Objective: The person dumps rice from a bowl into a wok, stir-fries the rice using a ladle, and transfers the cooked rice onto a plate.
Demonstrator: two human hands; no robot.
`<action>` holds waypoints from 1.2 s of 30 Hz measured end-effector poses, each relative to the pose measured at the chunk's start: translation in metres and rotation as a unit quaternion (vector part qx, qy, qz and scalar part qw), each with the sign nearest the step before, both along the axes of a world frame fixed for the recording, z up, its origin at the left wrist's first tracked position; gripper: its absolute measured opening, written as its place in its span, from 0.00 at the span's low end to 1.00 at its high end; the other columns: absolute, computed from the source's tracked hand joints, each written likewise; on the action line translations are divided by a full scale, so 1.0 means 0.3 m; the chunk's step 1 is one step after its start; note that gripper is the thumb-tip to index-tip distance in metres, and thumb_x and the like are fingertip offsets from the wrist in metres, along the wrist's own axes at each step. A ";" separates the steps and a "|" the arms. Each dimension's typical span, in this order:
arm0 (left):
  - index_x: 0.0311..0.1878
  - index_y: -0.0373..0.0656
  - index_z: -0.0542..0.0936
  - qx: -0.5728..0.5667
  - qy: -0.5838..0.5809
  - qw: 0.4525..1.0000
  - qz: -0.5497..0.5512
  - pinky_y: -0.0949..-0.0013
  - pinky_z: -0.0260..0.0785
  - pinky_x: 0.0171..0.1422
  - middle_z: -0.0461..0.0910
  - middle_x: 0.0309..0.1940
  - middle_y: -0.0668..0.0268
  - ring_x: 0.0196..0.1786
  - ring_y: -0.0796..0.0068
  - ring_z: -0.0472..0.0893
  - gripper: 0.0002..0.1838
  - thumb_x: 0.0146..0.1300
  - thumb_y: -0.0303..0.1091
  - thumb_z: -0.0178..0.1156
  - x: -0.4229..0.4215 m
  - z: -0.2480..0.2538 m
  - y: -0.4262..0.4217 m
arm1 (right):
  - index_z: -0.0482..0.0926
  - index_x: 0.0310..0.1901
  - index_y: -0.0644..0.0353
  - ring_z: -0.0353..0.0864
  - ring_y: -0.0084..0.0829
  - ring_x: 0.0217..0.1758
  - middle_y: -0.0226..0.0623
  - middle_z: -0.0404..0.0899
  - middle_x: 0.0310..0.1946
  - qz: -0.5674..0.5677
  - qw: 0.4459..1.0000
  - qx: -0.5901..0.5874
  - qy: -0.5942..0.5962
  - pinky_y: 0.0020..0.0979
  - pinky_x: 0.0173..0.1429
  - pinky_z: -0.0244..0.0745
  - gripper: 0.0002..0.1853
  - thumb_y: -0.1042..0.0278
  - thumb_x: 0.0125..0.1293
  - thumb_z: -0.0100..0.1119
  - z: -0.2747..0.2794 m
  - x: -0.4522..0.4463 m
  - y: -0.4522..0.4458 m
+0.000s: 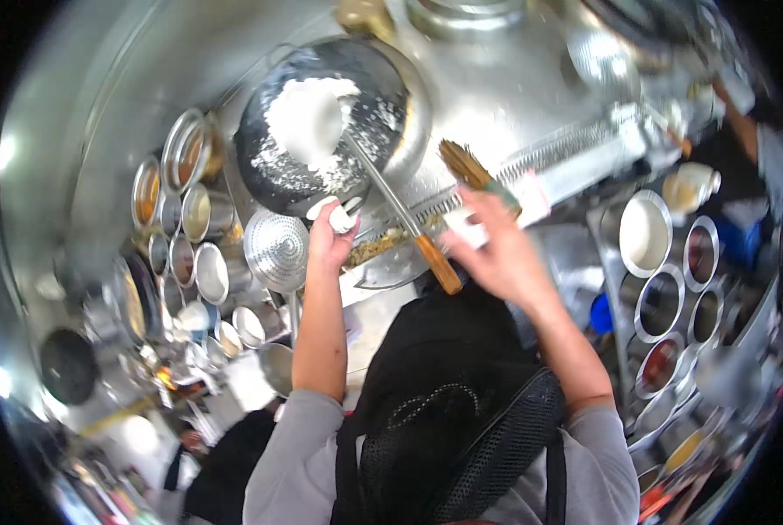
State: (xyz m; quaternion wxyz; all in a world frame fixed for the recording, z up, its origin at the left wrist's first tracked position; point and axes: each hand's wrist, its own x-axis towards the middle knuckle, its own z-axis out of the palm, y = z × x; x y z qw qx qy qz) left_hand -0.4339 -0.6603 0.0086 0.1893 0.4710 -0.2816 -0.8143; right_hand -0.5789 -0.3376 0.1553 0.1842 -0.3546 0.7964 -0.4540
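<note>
A dark wok (256,114) on the range holds white rice (295,114). My left hand (328,238) is at its near rim, closed on a folded white cloth (342,219). A ladle (391,197) with a wooden handle rests in the wok, its bowl on the rice and its handle pointing toward me. My right hand (503,258) is right of that handle, blurred, fingers apart, with nothing visibly gripped. Close to its fingers are a white item (467,227), perhaps cloth, and a bamboo wok brush (466,166).
A perforated strainer (276,249) lies left of my left hand. Metal pots of sauces and seasonings (197,213) crowd the left. More steel containers (645,232) stand at right. A slotted drain (549,153) runs along the range. Another person's arm (741,127) shows at upper right.
</note>
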 end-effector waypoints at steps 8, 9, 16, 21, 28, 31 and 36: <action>0.52 0.38 0.78 -0.091 0.083 0.992 0.033 0.60 0.83 0.40 0.83 0.39 0.64 0.38 0.67 0.87 0.12 0.67 0.26 0.66 -0.012 -0.129 -0.015 | 0.43 0.86 0.59 0.84 0.67 0.60 0.74 0.70 0.68 0.198 0.898 0.377 0.106 0.57 0.65 0.80 0.47 0.58 0.75 0.59 -0.262 0.021 -0.334; 0.52 0.36 0.78 -0.087 0.074 0.993 0.031 0.60 0.83 0.36 0.82 0.39 0.63 0.37 0.67 0.87 0.13 0.65 0.23 0.65 -0.009 -0.117 -0.009 | 0.45 0.86 0.59 0.86 0.66 0.58 0.72 0.75 0.63 0.177 0.900 0.380 0.119 0.57 0.64 0.80 0.45 0.58 0.75 0.59 -0.249 -0.012 -0.331; 0.58 0.29 0.75 -0.107 0.044 0.991 0.071 0.56 0.84 0.42 0.83 0.47 0.55 0.44 0.61 0.88 0.20 0.64 0.23 0.66 -0.027 -0.198 -0.023 | 0.65 0.80 0.63 0.89 0.58 0.41 0.57 0.87 0.37 0.008 0.971 0.219 -0.099 0.51 0.51 0.81 0.31 0.56 0.83 0.54 -0.006 -0.025 -0.370; 0.56 0.27 0.76 -0.099 0.025 0.995 0.019 0.57 0.83 0.43 0.83 0.49 0.55 0.44 0.62 0.88 0.18 0.65 0.23 0.66 -0.028 -0.234 -0.039 | 0.58 0.84 0.58 0.84 0.41 0.31 0.51 0.85 0.31 -0.002 0.992 0.097 0.087 0.46 0.40 0.79 0.34 0.50 0.86 0.48 -0.225 -0.079 -0.586; 0.62 0.33 0.72 -0.167 0.007 0.986 0.023 0.58 0.82 0.47 0.82 0.52 0.57 0.49 0.65 0.86 0.23 0.67 0.25 0.66 -0.053 -0.408 -0.035 | 0.60 0.85 0.48 0.65 0.19 0.14 0.26 0.67 0.20 0.058 0.934 0.095 -0.340 0.26 0.16 0.64 0.32 0.52 0.86 0.52 -0.151 -0.053 -0.654; 0.67 0.38 0.67 -0.049 0.055 0.997 0.027 0.56 0.81 0.53 0.79 0.57 0.59 0.55 0.64 0.84 0.26 0.70 0.26 0.66 0.005 -0.132 -0.023 | 0.60 0.85 0.47 0.67 0.19 0.14 0.25 0.69 0.21 0.026 0.933 0.060 -0.354 0.27 0.16 0.64 0.31 0.51 0.86 0.51 -0.086 -0.074 -0.703; 0.68 0.40 0.65 0.006 0.140 0.990 0.009 0.53 0.83 0.56 0.78 0.58 0.61 0.58 0.62 0.84 0.25 0.72 0.24 0.64 0.028 -0.091 -0.031 | 0.57 0.85 0.52 0.71 0.22 0.14 0.26 0.70 0.19 0.053 0.968 0.125 -0.212 0.31 0.17 0.69 0.34 0.50 0.85 0.51 -0.248 -0.061 -0.836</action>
